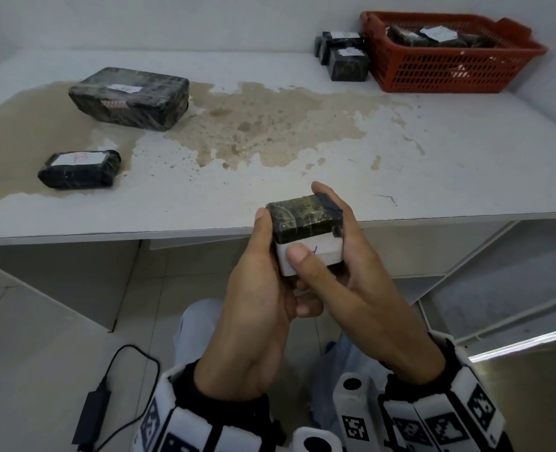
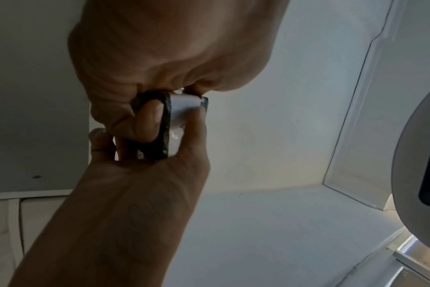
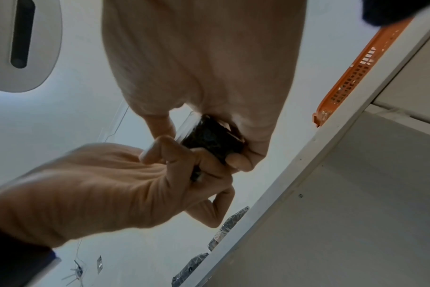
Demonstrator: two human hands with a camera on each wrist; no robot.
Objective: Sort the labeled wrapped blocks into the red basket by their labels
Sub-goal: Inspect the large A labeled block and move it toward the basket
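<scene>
Both hands hold one small black wrapped block (image 1: 304,220) in front of the table's near edge, with its white label (image 1: 319,254) facing me. My left hand (image 1: 267,265) grips its left side and underside. My right hand (image 1: 348,256) grips the right side, its thumb lying on the label. The wrist views show the same block (image 2: 174,120) (image 3: 211,139) pinched between the fingers of both hands. The red basket (image 1: 452,70) stands at the far right of the table and holds several wrapped blocks (image 1: 433,39).
A large wrapped block (image 1: 130,97) and a small labeled one (image 1: 79,169) lie on the left of the white table (image 1: 433,158), on a brown stain. More labeled blocks (image 1: 346,58) stand just left of the basket. A power adapter with cable (image 1: 94,412) lies on the floor.
</scene>
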